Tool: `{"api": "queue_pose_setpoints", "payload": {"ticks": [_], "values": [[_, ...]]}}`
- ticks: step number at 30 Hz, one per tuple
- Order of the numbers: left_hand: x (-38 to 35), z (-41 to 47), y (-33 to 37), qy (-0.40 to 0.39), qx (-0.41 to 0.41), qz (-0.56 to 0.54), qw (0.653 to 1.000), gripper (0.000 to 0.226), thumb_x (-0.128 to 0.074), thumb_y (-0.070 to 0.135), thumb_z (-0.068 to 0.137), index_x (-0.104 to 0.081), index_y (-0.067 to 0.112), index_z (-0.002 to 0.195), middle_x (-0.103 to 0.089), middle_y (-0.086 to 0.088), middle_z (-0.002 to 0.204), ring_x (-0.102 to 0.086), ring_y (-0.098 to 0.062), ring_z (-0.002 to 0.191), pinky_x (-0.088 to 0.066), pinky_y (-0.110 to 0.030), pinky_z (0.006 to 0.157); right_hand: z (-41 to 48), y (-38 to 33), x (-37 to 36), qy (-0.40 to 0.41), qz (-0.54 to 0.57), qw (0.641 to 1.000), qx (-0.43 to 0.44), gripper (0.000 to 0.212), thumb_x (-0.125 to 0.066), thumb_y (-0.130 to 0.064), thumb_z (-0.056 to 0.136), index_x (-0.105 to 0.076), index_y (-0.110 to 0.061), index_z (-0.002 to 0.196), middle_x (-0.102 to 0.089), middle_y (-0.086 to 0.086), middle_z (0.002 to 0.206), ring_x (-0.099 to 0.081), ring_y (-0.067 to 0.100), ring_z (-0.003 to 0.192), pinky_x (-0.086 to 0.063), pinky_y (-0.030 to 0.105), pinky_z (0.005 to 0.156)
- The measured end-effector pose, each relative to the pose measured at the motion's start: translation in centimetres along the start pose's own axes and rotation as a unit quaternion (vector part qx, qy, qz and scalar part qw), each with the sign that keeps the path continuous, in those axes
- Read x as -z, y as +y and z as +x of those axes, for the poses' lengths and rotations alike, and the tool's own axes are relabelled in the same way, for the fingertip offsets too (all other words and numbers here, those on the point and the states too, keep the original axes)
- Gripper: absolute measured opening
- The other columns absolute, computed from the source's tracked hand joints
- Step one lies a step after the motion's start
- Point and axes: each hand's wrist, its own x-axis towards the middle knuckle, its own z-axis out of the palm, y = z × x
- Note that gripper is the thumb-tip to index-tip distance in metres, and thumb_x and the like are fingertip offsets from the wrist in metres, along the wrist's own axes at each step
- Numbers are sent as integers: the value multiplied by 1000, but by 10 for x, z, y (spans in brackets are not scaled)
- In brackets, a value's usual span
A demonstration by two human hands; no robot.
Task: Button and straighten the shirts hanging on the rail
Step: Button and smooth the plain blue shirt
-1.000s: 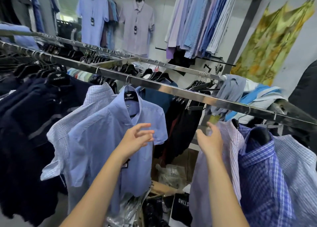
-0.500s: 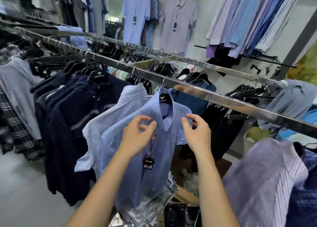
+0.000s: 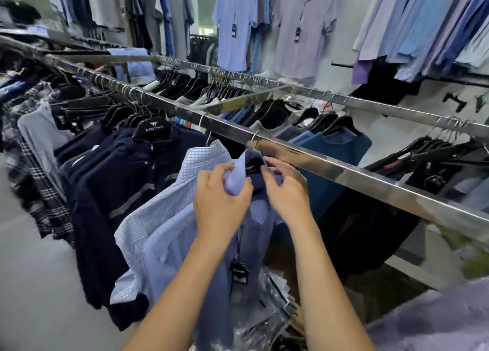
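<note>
L hand (image 3: 222, 199) & R hand (image 3: 287, 191) pinch shirt collar (image 3: 234, 177) (prob. unbuttoned).

Shirt (image 3: 185, 244) hangs on rail (image 3: 344, 170), jackets (image 3: 119, 181) to its left.

We look through one wide-angle camera worn on the head, facing forward and down along both forearms, close on the left hand (image 3: 219, 199) and right hand (image 3: 285, 189) at the shirt (image 3: 164, 258) under the rail (image 3: 344, 169).

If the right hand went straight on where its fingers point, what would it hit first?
Right hand would likely meet the black hanger in the blue shirt's collar first; depth unclear.
</note>
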Motion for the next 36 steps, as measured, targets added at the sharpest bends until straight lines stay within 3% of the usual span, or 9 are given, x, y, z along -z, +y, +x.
{"api": "queue_pose_setpoints", "payload": {"ticks": [4,6,12,17,21,27,30,33,36], "values": [[6,18,-11,5,-18,0,1000,11,-59,34,88,-68,30,84,-57,4,85,-53,-10,78,-39,-28,70,6,6,-6,9,-23,999,27,29,-51,-39,102,-69,-30,123,-68,-3,124,-60,18,115,-51,37,97],[6,26,-16,0,-48,45,998,32,-51,38,93,-55,20,66,-54,2,69,-47,-10,70,-32,-29,61,8,4,-6,16,-25,999,14,32,-49,-42,102,-68,-30,125,-65,1,129,-56,23,120,-49,40,100],[10,45,-12,-45,-1,3,999,40,-53,36,95,-54,13,63,-55,-3,61,-55,-22,67,-44,-36,66,9,-9,-5,13,-14,995,-100,42,-47,-47,103,-58,-26,136,-53,8,142,-50,31,131,-41,42,109],[10,75,-3,-153,109,-33,982,40,-51,26,90,-40,14,54,-40,1,56,-42,-20,63,-34,-32,58,25,-25,8,-52,-28,979,-195,46,-46,-45,102,-55,-23,141,-50,5,151,-46,27,138,-35,35,111],[11,89,0,-232,192,-89,949,27,-52,24,87,-52,17,61,-50,-1,60,-45,-19,56,-36,-28,55,29,-23,13,-86,23,968,-236,28,-68,-51,87,-70,-30,106,-63,-7,125,-58,21,117,-44,32,103],[26,110,-16,-371,285,-161,869,8,-59,16,92,-62,11,86,-55,-3,68,-53,-11,53,-58,-23,59,32,8,19,-82,182,929,-312,59,-88,-60,45,-82,-28,95,-78,-6,105,-74,13,94,-56,35,94],[29,109,-18,-385,225,-134,885,16,-58,6,90,-71,10,81,-65,-4,73,-62,-13,67,-61,-32,81,26,6,21,-52,70,956,-281,30,-80,-59,68,-78,-30,74,-73,-17,89,-66,5,91,-49,28,101],[34,105,-20,-369,210,-137,895,9,-62,7,82,-68,9,76,-59,-4,67,-59,-13,61,-61,-36,83,19,13,19,10,5,967,-254,41,-73,-53,80,-71,-12,80,-66,-5,66,-59,17,68,-52,29,82],[34,99,-22,-327,211,-133,911,7,-62,10,76,-68,6,78,-61,-8,73,-61,-17,63,-62,-39,83,9,11,16,41,-48,975,-212,27,-69,-41,85,-71,-18,73,-72,4,69,-68,26,73,-52,28,69]]}}
